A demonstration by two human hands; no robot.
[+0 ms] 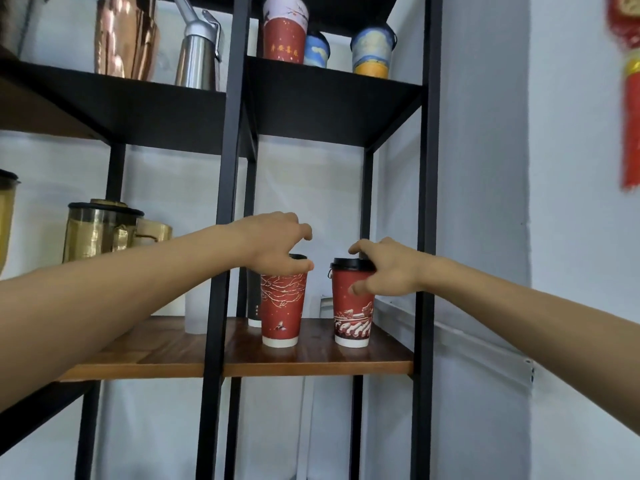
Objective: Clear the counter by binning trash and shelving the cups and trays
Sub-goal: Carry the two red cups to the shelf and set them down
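- On the wooden shelf [346, 358] of the black metal rack [227, 188]: two red paper cups standing upright, side by side but apart, both bearing black lids.
- Left of the wooden shelf's middle: the left cup [281, 306], printed with white branches, sitting under the left hand [277, 242].
- Reaching in from the left: the left hand curling over the left cup's lid, thumb and fingertips pressing the rim from above, fingers bent rather than spread.
- Toward the wooden shelf's right end: the right cup [353, 306], printed with white rooftops, sitting under the right hand [384, 270].
- Reaching in from the right: the right hand wrapping the right cup's top, thumb pressing the red wall just below the lid, fingers lying over the lid's far side.
- Behind the left cup on the wooden shelf: a dark cup [254, 303] with a white base, mostly hidden.
- Left of the wooden shelf, in the neighbouring bay: a gold-tinted blender jug [100, 232] with a black lid.
- Above the wooden shelf, on a black shelf: a tall red cup [284, 32] and two blue-and-yellow cups [372, 51].
- Above and left: a copper vessel [126, 36] beside a steel dispenser [197, 53].
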